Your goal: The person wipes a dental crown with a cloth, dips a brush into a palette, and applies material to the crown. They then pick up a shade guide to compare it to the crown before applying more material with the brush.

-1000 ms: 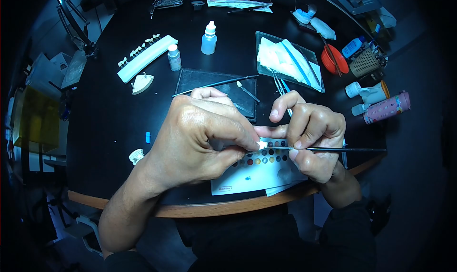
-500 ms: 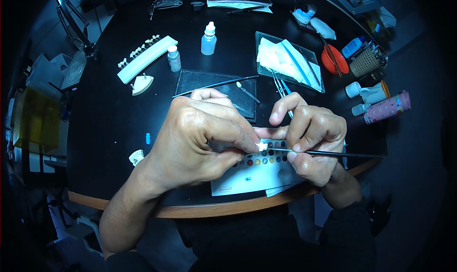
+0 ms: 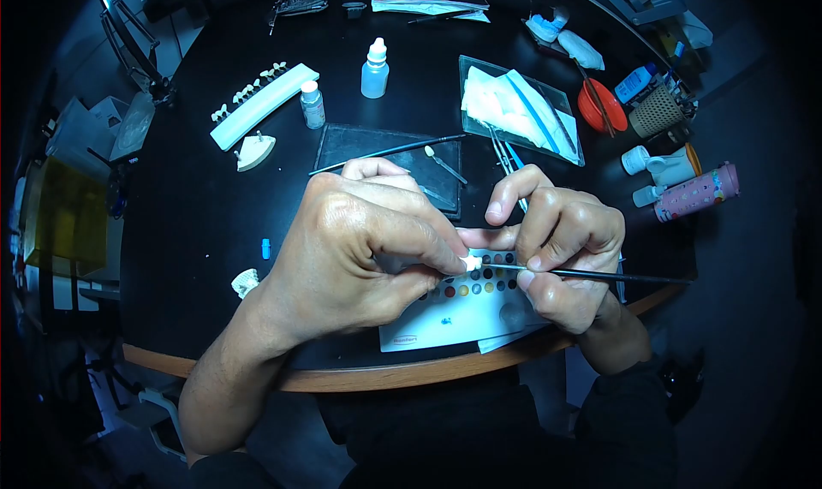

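Between the thumb and forefinger of my left hand [image 3: 368, 241] is a small white dental crown [image 3: 470, 265], mostly covered by the fingertips. My right hand [image 3: 567, 247] pinches a thin dark-handled brush [image 3: 612, 276], its tip pointing left and at or very near the crown; contact is too small to make out. One finger of my right hand reaches toward the left fingertips. Below both hands lies a white palette card [image 3: 419, 333] with rows of coloured round spots, partly hidden by the hands.
A dark tray [image 3: 342, 142] behind my hands carries another brush [image 3: 390, 156]. Tweezers [image 3: 505, 159] lean by a glass plate [image 3: 572, 151] with white tissue. Dropper bottle [image 3: 374, 74], small bottle [image 3: 312, 108], white tooth holder [image 3: 265, 108], and red bowl [image 3: 592, 104] stand farther back.
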{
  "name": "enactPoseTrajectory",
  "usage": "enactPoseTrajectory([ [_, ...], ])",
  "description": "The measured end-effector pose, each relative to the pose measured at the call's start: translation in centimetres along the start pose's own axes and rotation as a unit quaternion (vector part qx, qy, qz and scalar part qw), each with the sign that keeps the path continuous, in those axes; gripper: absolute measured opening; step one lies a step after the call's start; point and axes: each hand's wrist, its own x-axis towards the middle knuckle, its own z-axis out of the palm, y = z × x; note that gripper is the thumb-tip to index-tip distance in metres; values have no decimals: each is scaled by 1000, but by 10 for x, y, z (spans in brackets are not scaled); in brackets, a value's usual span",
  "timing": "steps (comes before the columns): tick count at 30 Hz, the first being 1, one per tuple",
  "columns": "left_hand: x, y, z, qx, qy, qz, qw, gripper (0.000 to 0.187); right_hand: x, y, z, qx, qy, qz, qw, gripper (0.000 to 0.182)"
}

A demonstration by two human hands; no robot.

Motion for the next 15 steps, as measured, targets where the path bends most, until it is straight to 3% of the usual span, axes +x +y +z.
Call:
enactPoseTrajectory([
  [15, 0, 0, 0, -1, 2, 0, 1000, 22, 2, 2, -3, -6, -19, -20, 1000, 11],
])
